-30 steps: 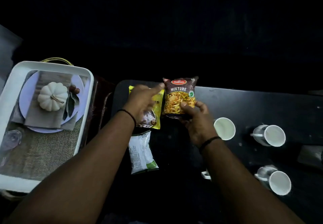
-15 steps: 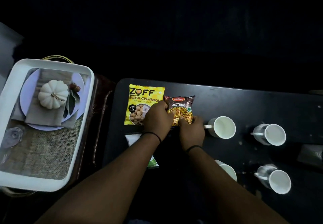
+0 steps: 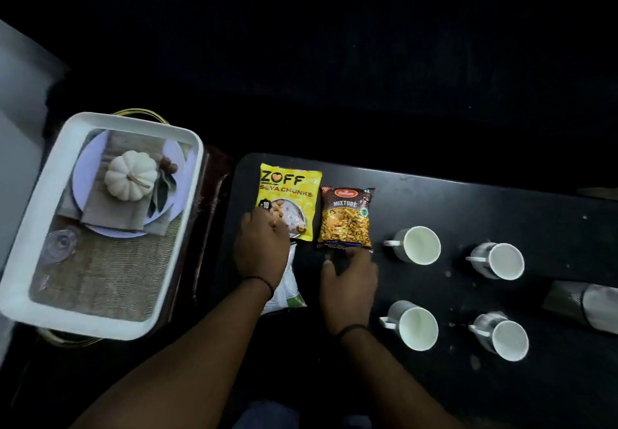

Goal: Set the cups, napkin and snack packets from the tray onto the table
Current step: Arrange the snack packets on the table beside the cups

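Observation:
On the black table (image 3: 468, 201) a yellow soya chunks packet (image 3: 291, 191) lies flat beside a brown mixture packet (image 3: 346, 217). My left hand (image 3: 262, 248) rests with curled fingers on the yellow packet's lower left corner and covers part of a white and green packet (image 3: 291, 289); its grip is hidden. My right hand (image 3: 349, 283) lies just below the mixture packet with fingers apart and fingertips near the packet's bottom edge. To the right stand white cups: two far cups (image 3: 418, 244) (image 3: 500, 259) and two near cups (image 3: 414, 326) (image 3: 503, 338).
A white tray (image 3: 50, 201) sits left of the table, showing a white pumpkin (image 3: 128, 174) on a plate with a grey cloth over burlap. A grey folded thing (image 3: 588, 304) lies at the table's right edge. The surroundings are dark.
The mixture packet went from being held up in both hands to lying flat beside the yellow packet. My right hand drew back from it; my left hand shifted left onto the yellow packet's corner.

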